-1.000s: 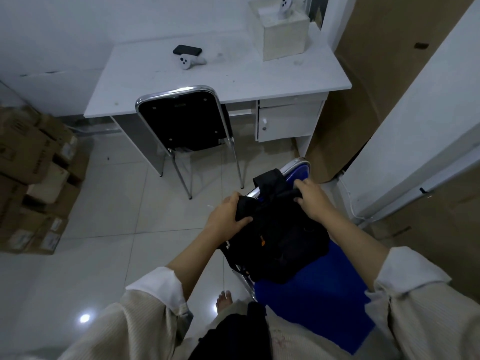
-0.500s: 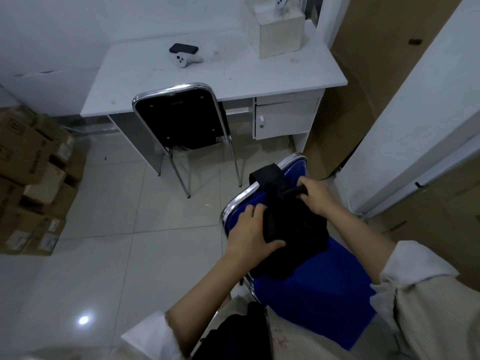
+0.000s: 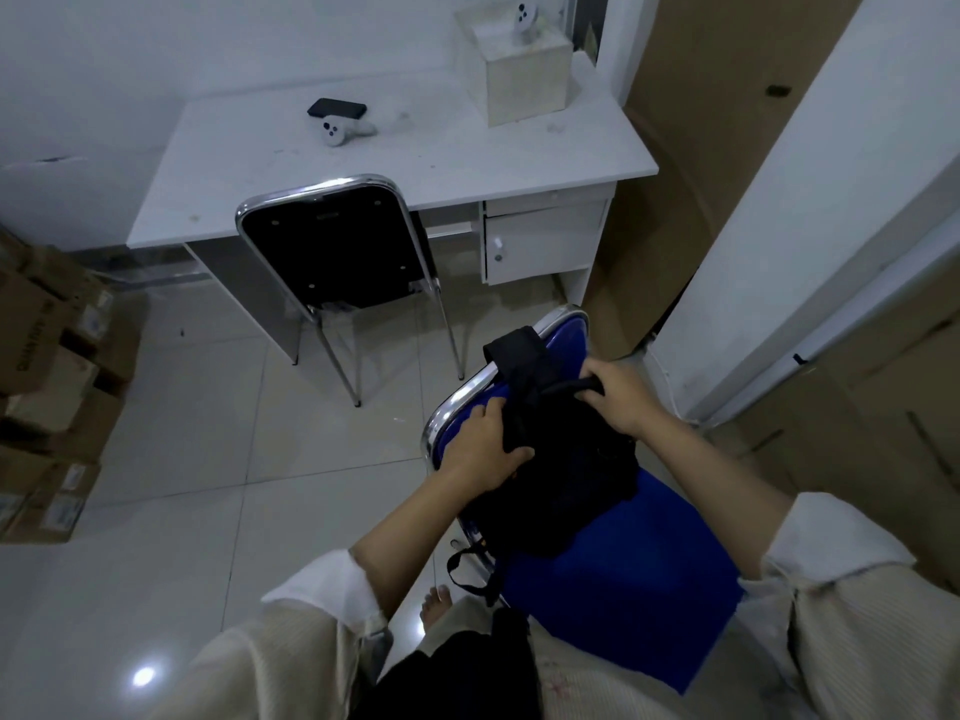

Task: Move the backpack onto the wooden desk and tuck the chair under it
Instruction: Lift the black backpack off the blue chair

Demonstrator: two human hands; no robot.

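Observation:
A black backpack (image 3: 561, 480) rests on the seat of a blue chair (image 3: 613, 579) with a chrome frame, low and right of centre. My left hand (image 3: 483, 449) grips a black shoulder strap on the pack's left side. My right hand (image 3: 621, 394) is closed around the top handle. The desk (image 3: 447, 153) stands beyond, with a pale top. A black chair (image 3: 332, 252) with a chrome frame stands in front of the desk, its back toward me and its seat partly under the desk top.
On the desk lie a dark phone (image 3: 336, 109), a white controller (image 3: 340, 132) and a pale box (image 3: 527, 75) with another controller on top. Stacked cardboard boxes (image 3: 47, 387) fill the left side. A white partition (image 3: 810, 210) and brown panels stand at the right. My bare foot (image 3: 434, 605) is on the tiled floor.
The backpack has moved from hanging off the blue chair's left edge to sitting on its seat. My left hand has shifted right onto the strap. My right hand keeps its hold on the handle.

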